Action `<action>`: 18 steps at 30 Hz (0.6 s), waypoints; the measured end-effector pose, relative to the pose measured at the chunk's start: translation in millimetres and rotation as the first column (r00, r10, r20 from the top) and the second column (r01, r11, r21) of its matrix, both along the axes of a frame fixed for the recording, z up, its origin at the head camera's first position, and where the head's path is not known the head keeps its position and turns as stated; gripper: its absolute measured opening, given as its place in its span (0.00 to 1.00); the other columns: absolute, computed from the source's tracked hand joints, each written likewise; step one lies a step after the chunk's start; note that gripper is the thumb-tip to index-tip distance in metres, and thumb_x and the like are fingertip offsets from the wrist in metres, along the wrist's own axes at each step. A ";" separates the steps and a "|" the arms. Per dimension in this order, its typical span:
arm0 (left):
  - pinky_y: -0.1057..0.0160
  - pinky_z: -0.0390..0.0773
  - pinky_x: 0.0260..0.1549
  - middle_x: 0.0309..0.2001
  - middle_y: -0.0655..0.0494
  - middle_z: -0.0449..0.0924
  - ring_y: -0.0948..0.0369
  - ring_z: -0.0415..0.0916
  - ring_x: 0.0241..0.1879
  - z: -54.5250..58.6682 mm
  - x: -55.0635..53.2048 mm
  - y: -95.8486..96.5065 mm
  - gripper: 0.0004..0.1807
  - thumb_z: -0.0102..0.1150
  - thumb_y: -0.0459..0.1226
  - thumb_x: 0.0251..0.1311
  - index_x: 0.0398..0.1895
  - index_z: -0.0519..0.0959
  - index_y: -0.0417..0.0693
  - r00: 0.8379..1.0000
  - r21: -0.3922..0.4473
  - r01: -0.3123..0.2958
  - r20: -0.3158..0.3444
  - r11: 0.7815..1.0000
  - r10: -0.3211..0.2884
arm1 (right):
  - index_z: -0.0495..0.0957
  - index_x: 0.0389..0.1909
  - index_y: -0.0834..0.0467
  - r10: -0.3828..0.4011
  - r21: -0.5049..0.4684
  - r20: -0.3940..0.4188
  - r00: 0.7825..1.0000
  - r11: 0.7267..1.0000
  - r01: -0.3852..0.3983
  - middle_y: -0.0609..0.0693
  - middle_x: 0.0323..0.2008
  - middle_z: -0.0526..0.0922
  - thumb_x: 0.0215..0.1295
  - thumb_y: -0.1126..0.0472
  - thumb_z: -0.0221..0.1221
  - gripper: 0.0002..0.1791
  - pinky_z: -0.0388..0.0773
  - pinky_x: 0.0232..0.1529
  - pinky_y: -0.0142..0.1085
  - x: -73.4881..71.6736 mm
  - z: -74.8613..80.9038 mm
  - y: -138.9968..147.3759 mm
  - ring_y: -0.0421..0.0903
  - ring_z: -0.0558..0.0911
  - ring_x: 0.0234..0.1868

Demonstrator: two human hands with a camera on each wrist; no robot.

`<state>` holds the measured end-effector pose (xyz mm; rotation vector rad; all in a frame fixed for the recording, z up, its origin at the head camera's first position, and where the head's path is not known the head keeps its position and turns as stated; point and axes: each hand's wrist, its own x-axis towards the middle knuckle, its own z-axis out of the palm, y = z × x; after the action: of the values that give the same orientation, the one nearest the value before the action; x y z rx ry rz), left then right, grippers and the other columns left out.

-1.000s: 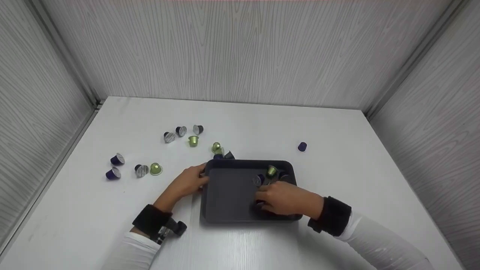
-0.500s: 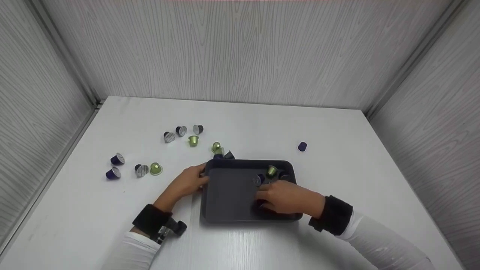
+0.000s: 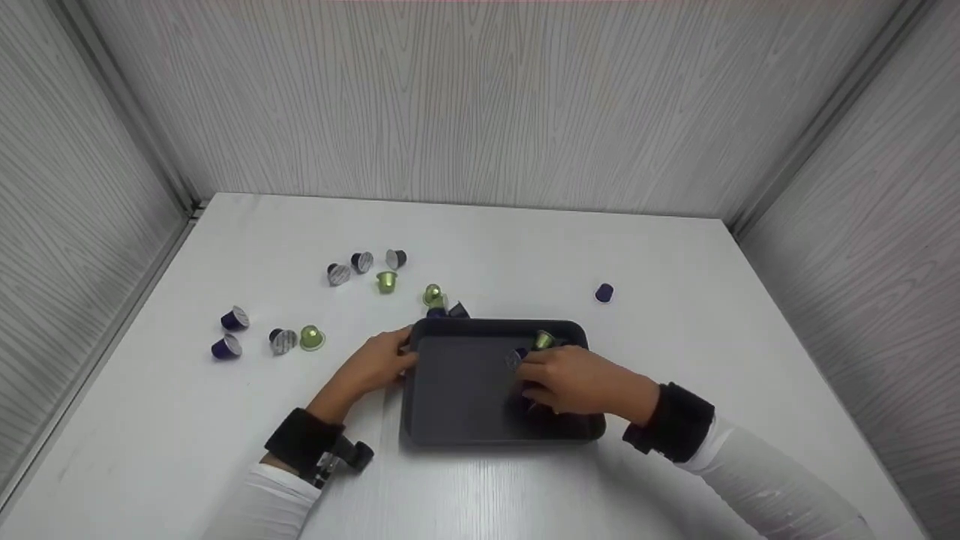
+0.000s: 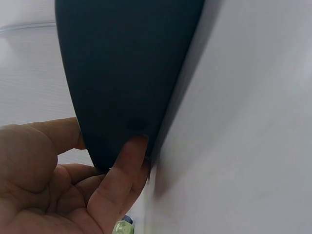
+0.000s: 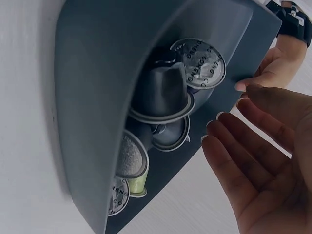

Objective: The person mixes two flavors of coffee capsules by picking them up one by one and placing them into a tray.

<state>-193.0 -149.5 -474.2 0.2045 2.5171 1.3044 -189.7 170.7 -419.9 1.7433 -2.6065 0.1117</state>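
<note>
A dark grey tray (image 3: 457, 397) lies on the white table. My left hand (image 3: 375, 364) grips its left edge at the far corner, the thumb over the rim and fingers against the outer wall (image 4: 126, 73) in the left wrist view. My right hand (image 3: 577, 381) hovers over the tray's right part, partly hiding the coffee capsules there. In the right wrist view its fingers are loosely extended, holding nothing. Beside them in the tray are dark capsules (image 5: 163, 92), a capsule with a printed silver lid (image 5: 202, 66) and a green capsule (image 5: 139, 185).
Several capsules touch or lie just behind the tray, including a green one (image 3: 433, 294) and a dark one (image 3: 459, 310). More are scattered left, such as a purple capsule (image 3: 235, 319) and a green capsule (image 3: 312, 338). One purple capsule (image 3: 604, 293) lies alone at the back right.
My right hand has shifted slightly away from me and to the right over the tray. The left hand, the tray and the capsules on the table have stayed put.
</note>
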 end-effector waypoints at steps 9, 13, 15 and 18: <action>0.57 0.84 0.40 0.63 0.40 0.72 0.50 0.78 0.52 -0.5 -0.8 -0.1 0.31 0.53 0.34 0.66 0.73 0.62 0.40 1.000 -0.017 0.003 -0.008 1.000 -0.003 | 0.81 0.46 0.57 -0.006 -0.127 0.051 0.999 0.992 0.013 0.47 0.38 0.82 0.64 0.64 0.62 0.10 0.81 0.40 0.35 -9.0 3.9 7.6 0.41 0.82 0.39; 0.57 0.84 0.40 0.62 0.40 0.73 0.50 0.79 0.51 0.1 -0.5 -0.3 0.31 0.53 0.34 0.66 0.72 0.62 0.40 1.000 -0.021 0.004 -0.013 1.000 -0.004 | 0.81 0.47 0.58 -0.005 -0.154 0.049 0.999 0.988 0.013 0.49 0.38 0.82 0.65 0.64 0.63 0.10 0.81 0.40 0.37 -13.4 4.9 10.8 0.42 0.81 0.39; 0.57 0.84 0.39 0.61 0.39 0.73 0.51 0.79 0.50 0.6 -0.3 -0.6 0.30 0.53 0.34 0.66 0.72 0.63 0.40 1.000 -0.022 0.006 -0.019 1.000 -0.007 | 0.81 0.47 0.58 -0.016 -0.155 0.043 0.999 0.988 0.023 0.49 0.39 0.82 0.64 0.64 0.62 0.11 0.81 0.41 0.37 -16.0 5.1 12.7 0.42 0.81 0.40; 0.57 0.84 0.38 0.60 0.39 0.75 0.52 0.80 0.47 1.2 0.2 -1.2 0.29 0.53 0.34 0.67 0.71 0.64 0.41 0.999 -0.034 0.012 -0.039 0.999 -0.014 | 0.80 0.49 0.58 -0.045 -0.151 0.039 0.998 0.987 0.050 0.48 0.41 0.82 0.65 0.65 0.61 0.12 0.81 0.43 0.37 -20.3 6.5 16.3 0.43 0.81 0.41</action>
<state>-192.9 -150.6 -473.0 0.2406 2.5642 1.2636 -210.0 187.0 -413.4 1.6435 -2.5840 0.3349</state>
